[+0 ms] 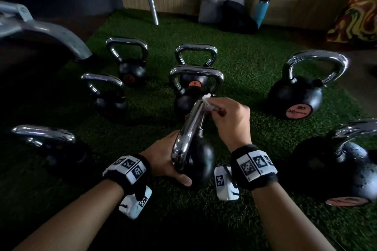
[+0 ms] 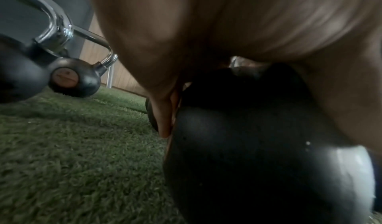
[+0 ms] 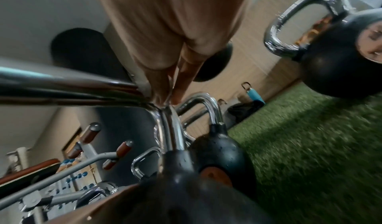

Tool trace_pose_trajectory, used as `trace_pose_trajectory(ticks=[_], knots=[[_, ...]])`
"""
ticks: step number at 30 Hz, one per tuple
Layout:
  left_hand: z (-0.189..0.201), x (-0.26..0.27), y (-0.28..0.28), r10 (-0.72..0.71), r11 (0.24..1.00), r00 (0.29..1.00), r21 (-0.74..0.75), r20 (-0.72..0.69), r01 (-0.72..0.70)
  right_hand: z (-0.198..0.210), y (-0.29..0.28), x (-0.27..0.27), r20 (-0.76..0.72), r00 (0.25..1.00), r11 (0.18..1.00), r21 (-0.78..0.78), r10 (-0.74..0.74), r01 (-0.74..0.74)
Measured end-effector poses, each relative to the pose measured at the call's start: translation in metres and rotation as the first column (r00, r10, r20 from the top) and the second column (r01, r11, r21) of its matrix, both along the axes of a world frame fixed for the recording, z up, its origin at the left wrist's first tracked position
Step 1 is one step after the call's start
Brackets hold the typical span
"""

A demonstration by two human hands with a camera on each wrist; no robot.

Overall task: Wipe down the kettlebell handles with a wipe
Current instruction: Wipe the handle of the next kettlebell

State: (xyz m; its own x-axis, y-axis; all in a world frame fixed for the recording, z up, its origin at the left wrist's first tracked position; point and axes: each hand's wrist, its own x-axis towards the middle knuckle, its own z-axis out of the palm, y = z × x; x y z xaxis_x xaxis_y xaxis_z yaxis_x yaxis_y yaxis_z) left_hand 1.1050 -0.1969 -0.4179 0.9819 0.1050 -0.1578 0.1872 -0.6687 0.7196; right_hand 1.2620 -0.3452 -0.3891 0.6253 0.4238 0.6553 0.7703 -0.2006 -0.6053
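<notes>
Wiping one kettlebell (image 1: pixel 201 159) of eight, wipe (image 1: pixel 206 100) in right hand (image 1: pixel 230 120)

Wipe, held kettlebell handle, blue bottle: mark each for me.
wipe (image 1: pixel 207 101), head view, white wad at the right fingertips
handle (image 1: pixel 186 134), head view, chrome bar's middle
blue bottle (image 1: pixel 261 11), head view, its body

left hand (image 1: pixel 163 156) cupped, right hand (image 1: pixel 230 120) fingers pinched together.
</notes>
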Motion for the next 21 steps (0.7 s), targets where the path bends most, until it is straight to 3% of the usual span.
trace_pose_trajectory(ticks=[3, 5, 11, 17, 21], knots=[[-0.006, 0.002, 0.006, 0.016, 0.999, 1.000, -0.048, -0.017, -0.016, 0.008, -0.005, -0.015, 0.175, 0.979, 0.994, -0.050, 0.103, -0.095], [-0.008, 0.004, 0.008, 0.018, 1.000, 0.999, -0.022, -0.027, -0.019, 0.008, -0.009, -0.024, 0.190, 0.973, 0.990, -0.072, 0.132, -0.120], [-0.005, 0.017, 0.014, -0.023, 0.999, 0.998, -0.042, -0.067, 0.020, 0.016, -0.003, -0.013, 0.121, 0.979, 0.986, -0.028, 0.166, -0.163], [-0.005, 0.022, 0.024, -0.084, 0.985, 0.995, -0.157, -0.053, 0.075, 0.019, -0.011, -0.052, 0.114, 0.948, 0.955, -0.054, 0.296, -0.291], [-0.005, 0.024, 0.026, -0.130, 0.981, 0.991, -0.151, -0.042, 0.123, 0.028, -0.013, -0.053, -0.113, 0.942, 0.949, 0.031, 0.317, -0.315]])
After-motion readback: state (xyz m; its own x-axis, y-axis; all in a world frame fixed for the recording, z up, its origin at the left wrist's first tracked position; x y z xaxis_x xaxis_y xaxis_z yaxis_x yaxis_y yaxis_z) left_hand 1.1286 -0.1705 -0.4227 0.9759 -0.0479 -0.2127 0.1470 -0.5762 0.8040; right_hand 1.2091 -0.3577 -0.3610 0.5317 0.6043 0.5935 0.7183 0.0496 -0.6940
